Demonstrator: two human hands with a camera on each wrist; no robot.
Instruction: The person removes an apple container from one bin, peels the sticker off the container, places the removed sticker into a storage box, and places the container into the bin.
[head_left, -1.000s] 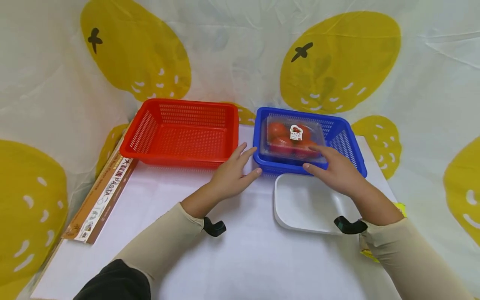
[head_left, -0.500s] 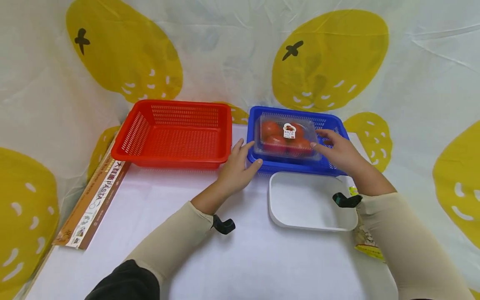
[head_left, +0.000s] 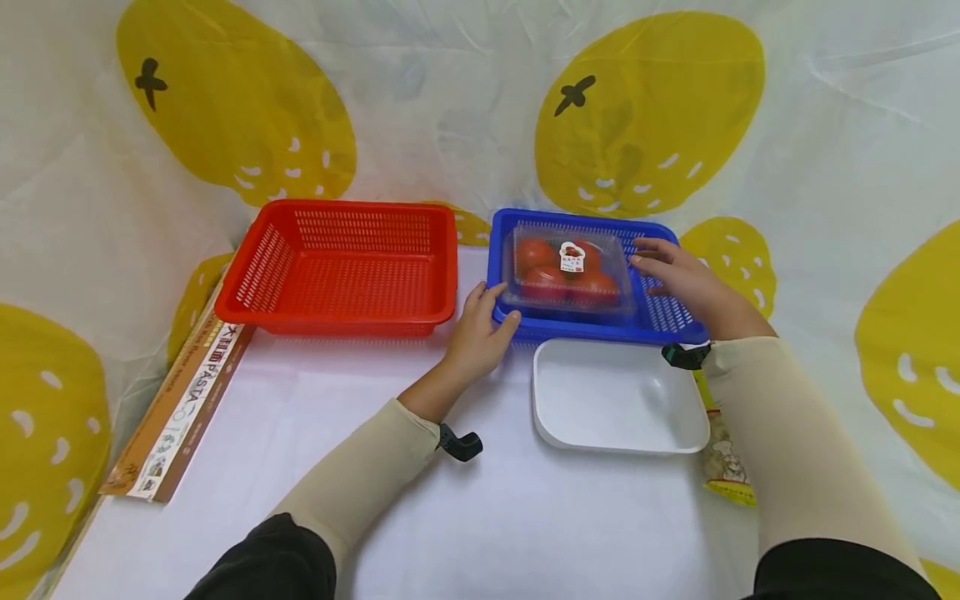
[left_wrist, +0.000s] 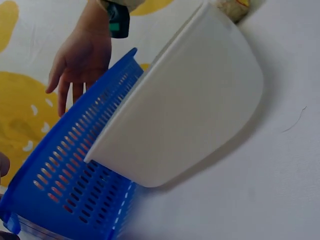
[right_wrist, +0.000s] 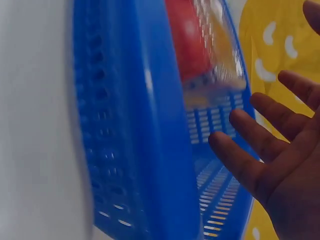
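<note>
A clear lidded pack of red tomatoes [head_left: 566, 271] lies in the left part of a blue slotted basket [head_left: 592, 333]. My left hand [head_left: 497, 307] rests against the basket's front left corner, fingers relaxed on the rim and thumb by the front wall. My right hand [head_left: 645, 262] hovers over the basket's right part with straight fingers, its tips near the pack's right edge. In the right wrist view the spread right hand [right_wrist: 270, 145] holds nothing beside the tomato pack [right_wrist: 200, 45]. The left wrist view shows the blue basket [left_wrist: 75, 170] and the right hand [left_wrist: 75, 65] beyond it.
A red slotted basket [head_left: 337, 258] stands left of the blue one. A white tray [head_left: 618, 396] sits just in front of the blue basket. A long pasta box [head_left: 180, 392] lies along the table's left edge, and a snack packet [head_left: 720, 450] lies right of the tray.
My right hand has moved from the front of the tomato pack back to its right side. My left hand has come up against the blue basket's corner.
</note>
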